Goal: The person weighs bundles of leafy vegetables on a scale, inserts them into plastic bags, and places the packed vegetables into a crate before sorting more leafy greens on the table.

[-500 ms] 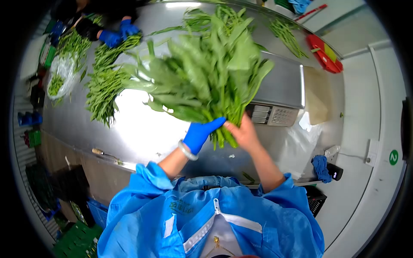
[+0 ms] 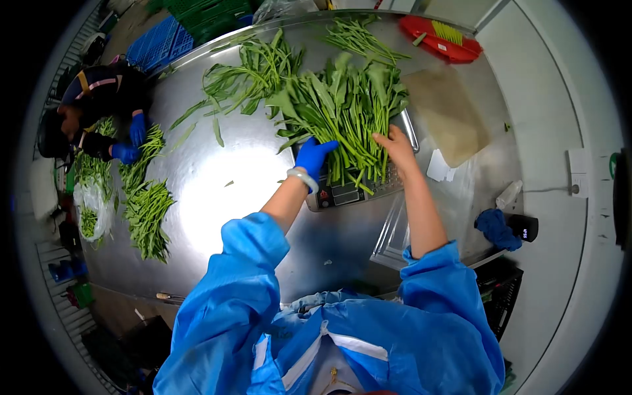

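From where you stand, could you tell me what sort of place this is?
Probably a vegetable packing room: a bunch of leafy greens lies over a weighing scale on a metal table, and a co-worker in blue gloves handles more greens.

Shiny blue jacket point(image 2: 401, 349), loose sleeves point(image 2: 245, 260), white chest trim point(image 2: 359, 345); blue glove point(image 2: 316, 155) on left hand point(image 2: 312, 164); pale bangle point(image 2: 303, 179); gold-coloured necklace point(image 2: 334, 376).

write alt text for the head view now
Gloved left hand and bare right hand steady a bunch of leafy greens on a scale; across the metal table, a co-worker in blue gloves handles more greens.
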`<state>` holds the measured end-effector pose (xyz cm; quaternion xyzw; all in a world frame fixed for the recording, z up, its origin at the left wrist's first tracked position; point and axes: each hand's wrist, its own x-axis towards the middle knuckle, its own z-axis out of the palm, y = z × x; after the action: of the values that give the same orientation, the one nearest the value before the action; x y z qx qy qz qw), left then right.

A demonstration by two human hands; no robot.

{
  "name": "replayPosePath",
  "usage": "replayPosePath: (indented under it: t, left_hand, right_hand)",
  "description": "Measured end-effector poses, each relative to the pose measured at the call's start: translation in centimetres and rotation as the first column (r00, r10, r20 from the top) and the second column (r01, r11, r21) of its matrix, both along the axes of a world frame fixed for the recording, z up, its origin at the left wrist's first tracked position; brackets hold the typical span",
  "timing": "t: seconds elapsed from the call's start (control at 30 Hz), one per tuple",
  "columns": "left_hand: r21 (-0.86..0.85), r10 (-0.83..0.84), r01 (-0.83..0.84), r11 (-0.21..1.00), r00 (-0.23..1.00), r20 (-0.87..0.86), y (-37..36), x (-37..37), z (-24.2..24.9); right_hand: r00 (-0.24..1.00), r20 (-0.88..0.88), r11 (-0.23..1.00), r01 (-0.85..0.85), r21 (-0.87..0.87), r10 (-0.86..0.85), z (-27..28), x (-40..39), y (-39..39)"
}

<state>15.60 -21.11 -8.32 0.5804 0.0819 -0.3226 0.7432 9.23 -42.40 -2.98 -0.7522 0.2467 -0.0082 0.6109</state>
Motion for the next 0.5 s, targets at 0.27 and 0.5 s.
replayPosePath:
  t: [0.27, 0.5]
  left_hand:
    - [0.039, 0.177, -0.178, 0.983, 0.984, 0.036, -0.1, -1.9, 0.9]
    - [0.166, 0.052, -0.06, 0.984, 0.997, 0.052, -0.2, -1.6, 0.5]
  right_hand:
    - [0.991, 0.136, 0.949, 0.056, -0.311, -0.013, -4.6, 0.1, -0.5]
    - [0.986, 0.142, 0.995, -0.075, -0.061, 0.083, -5.2, 0.5, -1.8]
